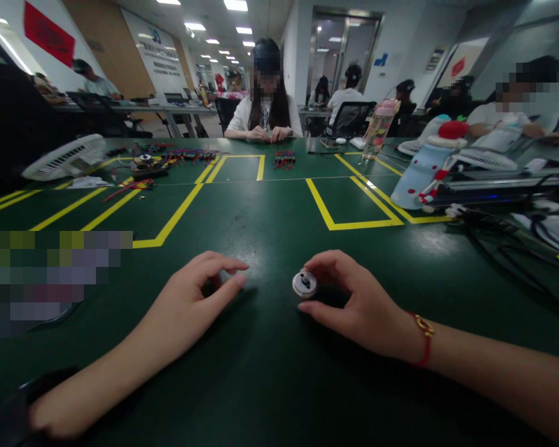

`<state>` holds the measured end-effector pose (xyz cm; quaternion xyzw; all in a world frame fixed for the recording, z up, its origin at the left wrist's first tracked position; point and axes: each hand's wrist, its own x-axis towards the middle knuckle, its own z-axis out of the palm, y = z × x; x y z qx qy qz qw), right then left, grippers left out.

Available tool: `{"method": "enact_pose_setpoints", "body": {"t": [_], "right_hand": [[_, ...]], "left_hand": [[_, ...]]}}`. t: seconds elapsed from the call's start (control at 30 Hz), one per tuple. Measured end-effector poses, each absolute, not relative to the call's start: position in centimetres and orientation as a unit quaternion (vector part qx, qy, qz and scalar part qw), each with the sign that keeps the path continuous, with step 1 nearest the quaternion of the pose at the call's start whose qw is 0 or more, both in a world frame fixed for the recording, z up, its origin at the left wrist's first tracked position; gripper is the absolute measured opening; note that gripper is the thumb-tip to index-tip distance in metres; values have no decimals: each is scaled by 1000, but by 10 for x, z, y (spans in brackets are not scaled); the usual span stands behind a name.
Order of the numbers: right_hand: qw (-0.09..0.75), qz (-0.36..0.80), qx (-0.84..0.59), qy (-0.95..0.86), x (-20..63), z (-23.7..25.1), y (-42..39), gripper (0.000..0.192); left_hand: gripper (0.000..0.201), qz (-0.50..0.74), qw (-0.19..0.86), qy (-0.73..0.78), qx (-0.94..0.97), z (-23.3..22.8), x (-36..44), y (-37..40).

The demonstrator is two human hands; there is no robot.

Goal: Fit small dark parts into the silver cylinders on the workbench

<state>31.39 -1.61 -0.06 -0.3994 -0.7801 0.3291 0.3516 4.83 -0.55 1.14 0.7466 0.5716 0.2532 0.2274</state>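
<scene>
The small round white-and-grey disc-shaped part with a dark centre [304, 284] sits on the dark green table mat [270, 372], just in front of me and a little right of the middle. My right hand [354, 301] curls around it: forefinger and thumb pinch its rim from above and below, and the part stands tilted on edge, its face turned toward my left. A red cord bracelet with a gold clasp [423, 338] circles that wrist.

My left hand [200, 292] rests on the mat near the part but apart from it. Its thumb and forefinger are drawn close together at the tips; whether something tiny is held between them, I cannot tell.

As for progress, I judge the work to be at an early or in-between point: the part is in hand, nothing is joined to it that I can see, and no finished pieces lie beside me.

Farther off, yellow tape lines [354, 223] mark boxes on the mat. Bundles of red and blue wires [284, 159] lie in front of a person seated across the table [265, 118].
</scene>
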Motion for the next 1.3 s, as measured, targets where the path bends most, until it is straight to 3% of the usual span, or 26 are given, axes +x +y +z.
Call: {"method": "enact_pose_setpoints", "body": {"t": [0.07, 0.2, 0.4, 0.6, 0.73, 0.93, 1.07, 1.2, 1.3], "right_hand": [[353, 358, -406, -764, 314, -4, -16, 50], [341, 387, -393, -761, 312, -8, -15, 42], [332, 337, -408, -781, 313, -3, -16, 41], [338, 307, -423, -783, 313, -3, -17, 35], [332, 324, -427, -776, 312, -5, -17, 37], [357, 347, -468, -730, 333, 10, -8, 39], [382, 238, -595, -666, 397, 19, 10, 52], [345, 42, -719, -602, 483, 12, 26, 56], [290, 7, -773, -564, 526, 7, 30, 54]], "left_hand": [[27, 269, 225, 517, 781, 20, 70, -8], [15, 295, 220, 431, 823, 36, 105, -8], [9, 350, 250, 460, 777, 39, 104, -3], [5, 240, 233, 477, 813, 6, 96, -3], [9, 210, 212, 473, 829, -4, 102, -3], [25, 242, 273, 537, 761, 19, 68, 3], [35, 246, 291, 630, 677, 16, 20, 4], [46, 265, 328, 672, 609, 5, 0, 1], [43, 250, 318, 666, 627, 11, 10, -2]]}}
